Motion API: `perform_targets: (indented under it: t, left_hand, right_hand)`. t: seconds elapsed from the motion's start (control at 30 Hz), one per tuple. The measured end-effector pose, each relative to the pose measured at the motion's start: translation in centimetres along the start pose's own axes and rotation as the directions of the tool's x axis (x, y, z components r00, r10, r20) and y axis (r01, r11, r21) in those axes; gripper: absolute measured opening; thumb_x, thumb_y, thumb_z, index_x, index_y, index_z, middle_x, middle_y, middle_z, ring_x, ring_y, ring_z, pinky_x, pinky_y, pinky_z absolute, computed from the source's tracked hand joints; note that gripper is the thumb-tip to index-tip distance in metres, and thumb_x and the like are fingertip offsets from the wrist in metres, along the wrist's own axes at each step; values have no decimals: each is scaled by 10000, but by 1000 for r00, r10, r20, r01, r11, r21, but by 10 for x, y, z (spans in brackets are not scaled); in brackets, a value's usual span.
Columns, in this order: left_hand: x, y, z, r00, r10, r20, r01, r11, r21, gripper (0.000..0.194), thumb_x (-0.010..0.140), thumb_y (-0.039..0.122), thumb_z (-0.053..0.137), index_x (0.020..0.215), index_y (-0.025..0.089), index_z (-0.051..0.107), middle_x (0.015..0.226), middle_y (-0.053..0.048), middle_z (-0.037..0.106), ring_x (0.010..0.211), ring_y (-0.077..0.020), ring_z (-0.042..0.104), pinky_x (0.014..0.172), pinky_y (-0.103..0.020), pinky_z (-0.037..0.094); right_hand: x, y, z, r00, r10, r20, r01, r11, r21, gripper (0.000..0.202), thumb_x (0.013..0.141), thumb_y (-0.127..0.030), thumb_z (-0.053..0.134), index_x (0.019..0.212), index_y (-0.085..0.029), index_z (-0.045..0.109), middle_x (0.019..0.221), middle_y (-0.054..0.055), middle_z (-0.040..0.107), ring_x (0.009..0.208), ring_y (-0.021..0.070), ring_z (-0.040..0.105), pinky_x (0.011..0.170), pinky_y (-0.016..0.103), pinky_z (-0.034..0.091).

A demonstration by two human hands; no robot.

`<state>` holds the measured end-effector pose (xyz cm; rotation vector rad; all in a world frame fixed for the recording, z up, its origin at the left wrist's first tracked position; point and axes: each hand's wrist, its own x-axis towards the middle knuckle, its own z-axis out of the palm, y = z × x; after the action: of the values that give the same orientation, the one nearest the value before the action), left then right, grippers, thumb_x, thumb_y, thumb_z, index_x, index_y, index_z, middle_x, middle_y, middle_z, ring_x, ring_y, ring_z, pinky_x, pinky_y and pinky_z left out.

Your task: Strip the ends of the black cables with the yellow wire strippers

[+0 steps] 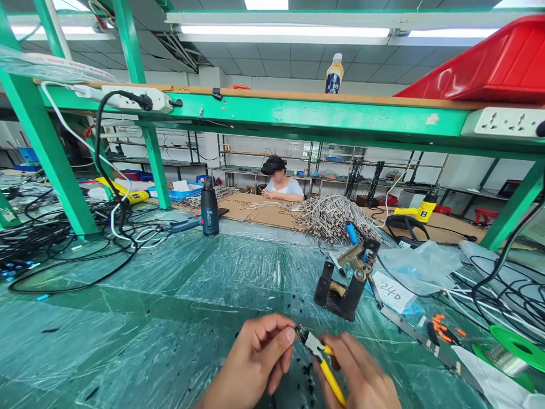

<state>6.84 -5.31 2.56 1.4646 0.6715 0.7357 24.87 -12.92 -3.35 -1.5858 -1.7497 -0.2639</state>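
Note:
In the lower middle of the head view, my left hand (255,355) is closed, thumb against fingertips. It pinches a thin wire (298,327), of which just a short end shows; the rest is hidden by the fingers. My right hand (361,372) holds yellow-handled cutting pliers (315,345), with its fingers around the handles. The dark jaws point up and left and are right at the wire end, beside my left fingertips. Whether the jaws touch the wire, I cannot tell. Small black scraps (307,372) lie on the table underneath.
A black metal fixture (347,284) stands ahead on the film-covered table (170,318). Farther back are a heat gun (209,207) and a wire bundle (334,218). A solder spool (511,355) is at right, black cables (51,227) at left. A person (283,184) sits across.

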Motion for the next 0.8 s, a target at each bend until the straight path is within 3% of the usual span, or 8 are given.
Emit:
perform_targets:
  t: [0.1,0.23,0.33,0.5,0.8]
  left_hand:
    - [-4,2,4,999,-2,-48,6,996,90,348,889,465,509,867,132,606,537,51,489,352,-35,340,357,-160,252]
    - [-5,1,7,997,-14,-82,25,991,130,386,878,512,491,860,142,599,539,58,458,360,-40,323,361,-170,244]
    - [-5,1,7,995,-31,-98,43,991,124,371,872,513,499,862,156,601,545,53,469,371,-48,334,372,-178,252]
    - [-5,1,7,992,-58,-115,68,994,91,390,855,519,523,888,144,625,540,50,479,362,-45,323,368,-186,245]
    - [-1,-10,6,992,16,-122,-5,996,90,477,852,546,512,1026,124,651,646,-13,604,391,-55,398,404,-195,307]
  right_hand:
    - [5,6,-8,978,-207,0,200,942,-270,372,785,-285,603,1144,-213,538,870,72,650,736,233,645,621,310,524]
    - [6,-4,-5,987,-161,5,149,903,-402,382,802,-228,492,1180,-168,490,844,96,595,719,280,592,596,381,447]
    - [4,-12,-1,998,-65,-14,55,924,-378,373,814,-181,426,1185,-175,472,846,96,556,754,299,549,635,407,391]
    - [3,-14,2,995,-87,-58,59,928,-369,351,847,-182,381,1185,-162,471,825,94,536,731,283,510,630,390,328]
    - [4,-11,4,991,-82,-110,43,946,-322,364,832,-189,377,1183,-171,470,850,95,554,745,281,509,641,387,297]
